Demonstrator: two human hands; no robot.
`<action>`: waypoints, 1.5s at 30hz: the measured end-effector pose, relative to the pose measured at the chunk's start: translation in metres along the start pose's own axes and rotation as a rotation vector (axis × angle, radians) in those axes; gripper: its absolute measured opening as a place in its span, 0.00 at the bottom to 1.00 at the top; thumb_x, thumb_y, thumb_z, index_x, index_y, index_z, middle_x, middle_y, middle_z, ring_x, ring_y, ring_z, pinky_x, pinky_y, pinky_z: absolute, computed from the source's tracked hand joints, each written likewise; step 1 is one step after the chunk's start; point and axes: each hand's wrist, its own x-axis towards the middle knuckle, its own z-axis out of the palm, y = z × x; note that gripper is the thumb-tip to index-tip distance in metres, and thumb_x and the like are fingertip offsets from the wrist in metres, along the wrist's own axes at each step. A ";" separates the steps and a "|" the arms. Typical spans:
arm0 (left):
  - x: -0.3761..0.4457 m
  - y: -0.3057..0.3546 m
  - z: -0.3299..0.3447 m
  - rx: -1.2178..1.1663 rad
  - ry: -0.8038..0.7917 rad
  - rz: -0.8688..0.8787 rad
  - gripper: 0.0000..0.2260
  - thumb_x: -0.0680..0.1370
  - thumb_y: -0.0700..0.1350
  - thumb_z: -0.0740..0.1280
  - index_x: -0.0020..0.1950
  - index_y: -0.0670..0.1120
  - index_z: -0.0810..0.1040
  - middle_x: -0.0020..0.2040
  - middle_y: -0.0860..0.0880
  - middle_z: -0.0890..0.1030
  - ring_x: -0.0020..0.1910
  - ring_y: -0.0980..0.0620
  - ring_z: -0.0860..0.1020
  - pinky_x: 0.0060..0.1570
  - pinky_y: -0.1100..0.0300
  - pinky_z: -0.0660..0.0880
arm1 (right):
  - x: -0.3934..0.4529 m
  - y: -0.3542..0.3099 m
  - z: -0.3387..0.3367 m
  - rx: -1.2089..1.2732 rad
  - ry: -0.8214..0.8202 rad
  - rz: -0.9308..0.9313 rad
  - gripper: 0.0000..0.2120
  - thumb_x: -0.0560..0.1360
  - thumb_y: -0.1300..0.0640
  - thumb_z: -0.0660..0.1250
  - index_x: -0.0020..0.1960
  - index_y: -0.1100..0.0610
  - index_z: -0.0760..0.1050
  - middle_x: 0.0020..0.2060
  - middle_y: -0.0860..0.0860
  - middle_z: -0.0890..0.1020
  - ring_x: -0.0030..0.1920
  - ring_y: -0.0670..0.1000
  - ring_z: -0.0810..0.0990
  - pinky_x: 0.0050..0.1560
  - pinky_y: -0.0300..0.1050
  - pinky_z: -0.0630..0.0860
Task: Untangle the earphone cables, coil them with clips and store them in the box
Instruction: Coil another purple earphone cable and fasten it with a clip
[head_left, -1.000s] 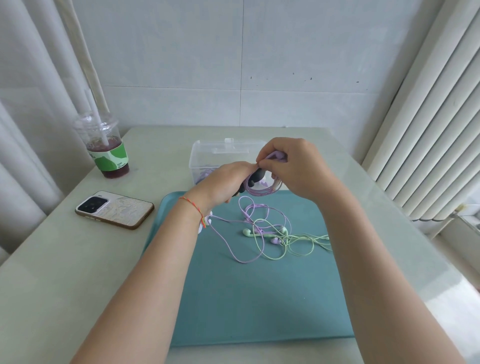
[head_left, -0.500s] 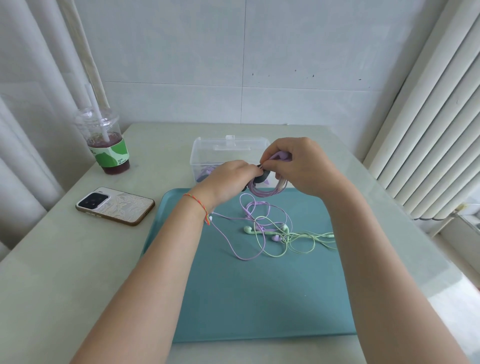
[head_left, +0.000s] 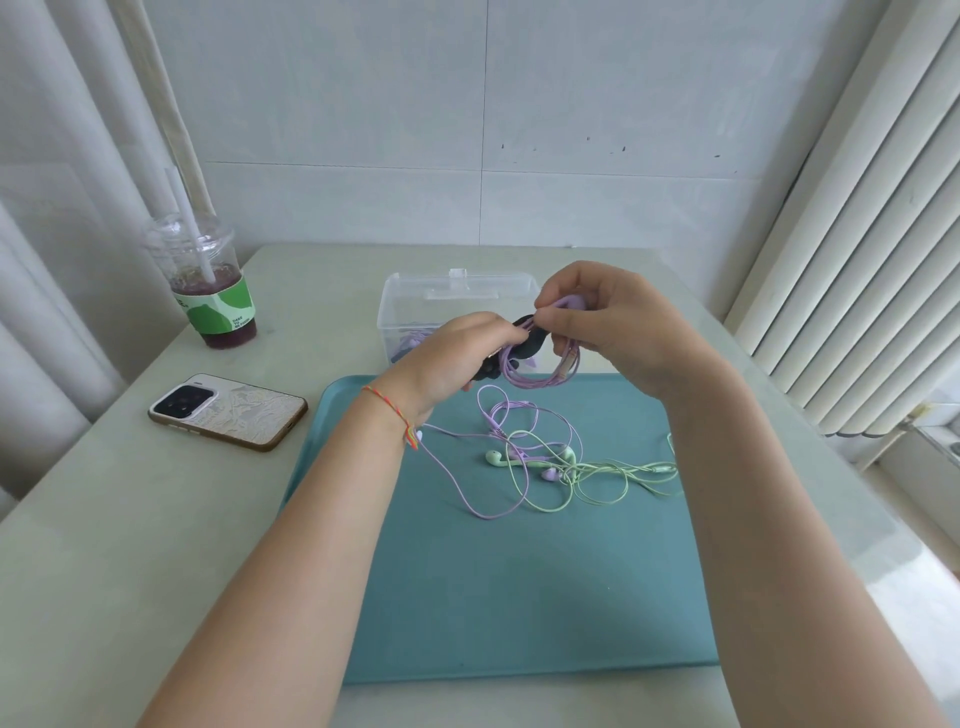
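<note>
Two hands (head_left: 524, 348) around purple coil (head_left: 545, 376)

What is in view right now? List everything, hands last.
Teal rectangular tray: one, teal, table centre.
Loose purple earphone cable: one, purple, on the tray, tangled with the green one.
Loose green earphone cable: one, green, on the tray.
Coiled purple cable: one, purple, held above the tray's far edge.
Black clip: one, black, at the coil.
Clear plastic box: one, clear, behind the tray.
Patterned phone: one, beige, left of the tray.
Iced drink cup: one, clear with green label, far left.
Left hand: grip on clip.
Right hand: grip on coil.
</note>
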 end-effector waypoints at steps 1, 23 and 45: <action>0.001 -0.001 0.000 -0.026 -0.005 0.007 0.09 0.69 0.54 0.64 0.35 0.49 0.72 0.33 0.51 0.71 0.32 0.54 0.69 0.33 0.59 0.62 | 0.000 0.000 0.000 0.063 -0.006 0.006 0.05 0.74 0.69 0.68 0.44 0.61 0.76 0.31 0.52 0.79 0.31 0.51 0.75 0.36 0.39 0.74; 0.001 -0.002 0.002 -0.505 -0.224 0.021 0.22 0.78 0.63 0.57 0.53 0.50 0.84 0.46 0.46 0.76 0.44 0.49 0.71 0.37 0.56 0.63 | 0.006 0.008 0.015 0.338 -0.082 0.056 0.05 0.77 0.69 0.63 0.44 0.63 0.75 0.34 0.55 0.77 0.29 0.47 0.75 0.34 0.37 0.74; 0.017 -0.011 0.018 -0.588 0.224 -0.073 0.11 0.82 0.45 0.58 0.42 0.48 0.73 0.33 0.47 0.74 0.29 0.51 0.70 0.23 0.66 0.58 | 0.014 0.019 0.011 0.361 0.042 0.070 0.05 0.78 0.68 0.61 0.48 0.66 0.76 0.33 0.52 0.81 0.31 0.48 0.75 0.36 0.37 0.74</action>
